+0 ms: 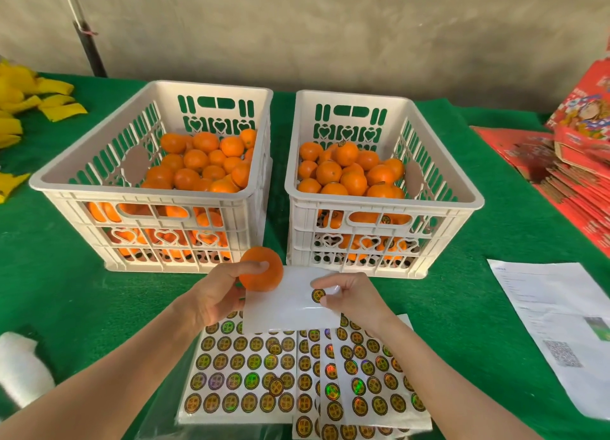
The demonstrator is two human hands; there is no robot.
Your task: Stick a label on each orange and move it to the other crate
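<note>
Left to right: yellow wrappers (23,99) lie at the far left edge of the green cloth (49,241), with a white bundle (19,370) nearer the viewer. The left crate (148,193) is white, slotted and filled with oranges (198,162). In front of its near right corner, the left hand (214,296) grips a single orange (261,271). The thumb is pressed across the front of the fruit and the fingers are curled behind it, so the fruit sits at the fingertips, clear of the palm. Just right of the fruit lies a blank white backing sheet (284,314), over which the right hand (358,299) pinches one round label (318,295) between thumb and forefinger. The label is near the orange but not touching it. Below both hands, sheets of stickers (244,373) are fanned out on the cloth. The right crate (384,205) also holds oranges (353,175). A printed paper (554,307) and red cartons (574,162) lie at the far right.
</note>
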